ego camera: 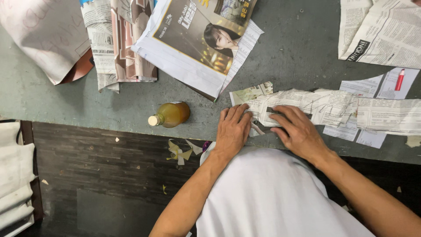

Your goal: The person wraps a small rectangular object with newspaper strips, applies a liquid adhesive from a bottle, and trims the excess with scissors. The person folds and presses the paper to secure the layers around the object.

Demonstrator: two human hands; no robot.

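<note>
Grey worktop (52, 101); dark, perhaps wooden, floor (109, 175).

A plain white garment (272, 193), smooth and unmarked, is worn over the torso at six o'clock. Both forearms are left bare; no sleeves, rings or watch are seen on the left hand (232, 131) or right hand (298, 131).

Left hand (232, 130) and right hand (296, 131) flat, palms down, fingers spread
</note>
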